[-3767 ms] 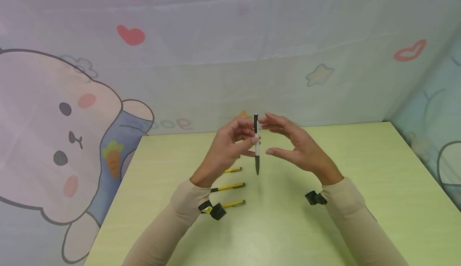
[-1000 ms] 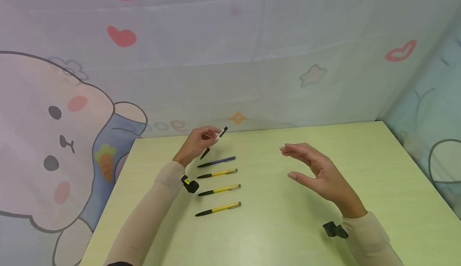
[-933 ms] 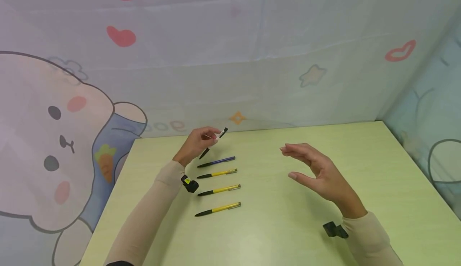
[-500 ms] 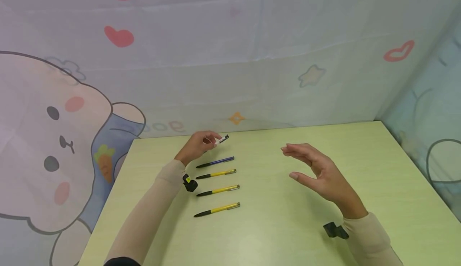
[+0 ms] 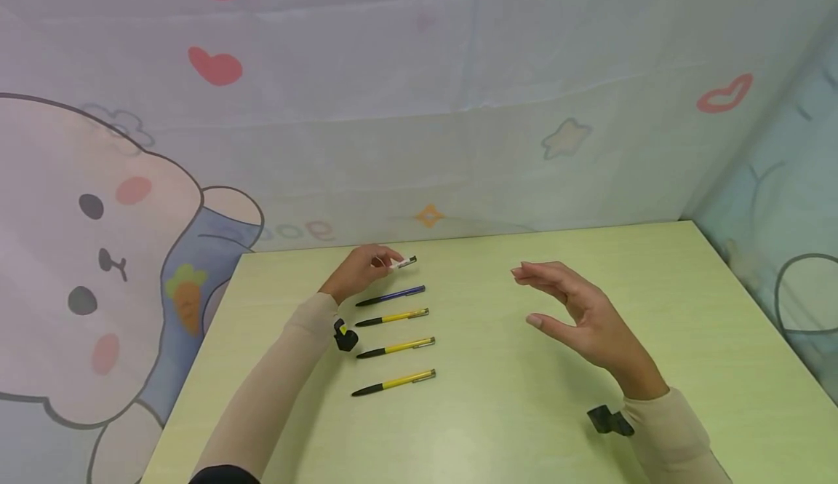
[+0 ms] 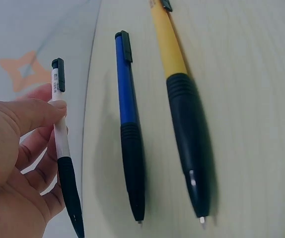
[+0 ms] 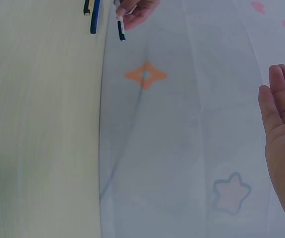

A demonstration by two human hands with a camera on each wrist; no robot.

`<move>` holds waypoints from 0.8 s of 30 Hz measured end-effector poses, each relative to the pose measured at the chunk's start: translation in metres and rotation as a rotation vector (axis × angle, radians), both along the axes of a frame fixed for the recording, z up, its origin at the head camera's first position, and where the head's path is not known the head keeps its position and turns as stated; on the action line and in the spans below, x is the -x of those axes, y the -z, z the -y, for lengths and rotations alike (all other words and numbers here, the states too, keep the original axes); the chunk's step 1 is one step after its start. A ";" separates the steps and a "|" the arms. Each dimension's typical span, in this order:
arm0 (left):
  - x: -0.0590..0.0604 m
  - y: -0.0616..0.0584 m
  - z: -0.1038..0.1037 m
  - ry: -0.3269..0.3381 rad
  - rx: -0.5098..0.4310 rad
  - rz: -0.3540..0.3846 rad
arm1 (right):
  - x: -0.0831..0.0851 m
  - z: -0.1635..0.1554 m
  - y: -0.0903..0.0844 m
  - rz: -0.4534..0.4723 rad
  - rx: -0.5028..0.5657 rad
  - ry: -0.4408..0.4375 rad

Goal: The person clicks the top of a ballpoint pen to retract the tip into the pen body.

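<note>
My left hand (image 5: 363, 271) pinches a white pen with a black grip (image 5: 403, 262) (image 6: 59, 126) low over the far left of the green table (image 5: 524, 397), just beyond a row of pens. In that row lie a blue pen (image 5: 390, 295) (image 6: 128, 119) and three yellow pens (image 5: 393, 316) (image 5: 396, 346) (image 5: 394, 381), all parallel. The nearest yellow pen (image 6: 179, 94) shows in the left wrist view beside the blue one. My right hand (image 5: 576, 313) (image 7: 284, 129) hovers open above the table's middle right, fingers relaxed, holding nothing.
A cartoon-print cloth (image 5: 419, 105) hangs behind and to both sides of the table. A black wrist camera sits on each sleeve (image 5: 344, 338) (image 5: 609, 420). The white pen and left hand also show far off in the right wrist view (image 7: 121, 20).
My left hand has carried the white pen from the middle to the far left and lowered it, tilting it from upright to nearly flat beyond the blue pen. The right hand drew back right.
</note>
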State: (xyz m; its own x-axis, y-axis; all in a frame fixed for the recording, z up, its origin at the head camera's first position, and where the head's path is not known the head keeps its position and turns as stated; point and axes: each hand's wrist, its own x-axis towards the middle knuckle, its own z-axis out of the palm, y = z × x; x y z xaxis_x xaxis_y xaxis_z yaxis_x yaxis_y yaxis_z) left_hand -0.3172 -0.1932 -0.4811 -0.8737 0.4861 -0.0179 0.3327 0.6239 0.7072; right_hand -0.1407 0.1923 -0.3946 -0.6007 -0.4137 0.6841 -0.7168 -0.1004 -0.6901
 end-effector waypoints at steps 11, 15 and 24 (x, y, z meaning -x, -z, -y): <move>-0.001 0.007 -0.004 0.032 0.102 -0.043 | -0.001 -0.001 0.000 0.010 -0.008 0.005; -0.001 0.013 -0.003 0.036 0.116 -0.037 | -0.002 -0.001 0.001 0.018 -0.015 0.009; -0.002 0.018 0.000 0.014 0.114 -0.043 | -0.001 0.000 0.000 0.018 -0.015 0.008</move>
